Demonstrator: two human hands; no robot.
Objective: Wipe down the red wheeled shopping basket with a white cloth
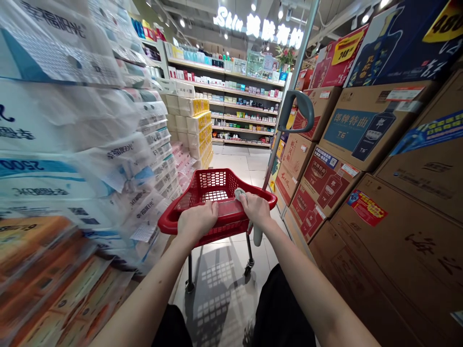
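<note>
Directly ahead is a red plastic shopping cart (213, 179) with a perforated basket on thin metal legs and casters. My left hand (198, 221) is wrapped over the left part of its red handle bar (227, 208). On the right part of the bar, my right hand (256, 208) is closed too, with a pale grey-green item (257, 235) pinched against it; whether this is a cloth I cannot tell. Just beyond my right hand, a metal pole (277, 149) with a grey loop handle (307, 113) rises at the cart's right side. The visible basket floor is bare mesh.
Tall stacks of wrapped tissue packs (144, 159) line the left side, with orange packs (39, 270) low down. Stacked cartons (347, 127) form the right side. A tiled aisle (249, 161) leads to shelves of small boxes and bottles (249, 89) at the back.
</note>
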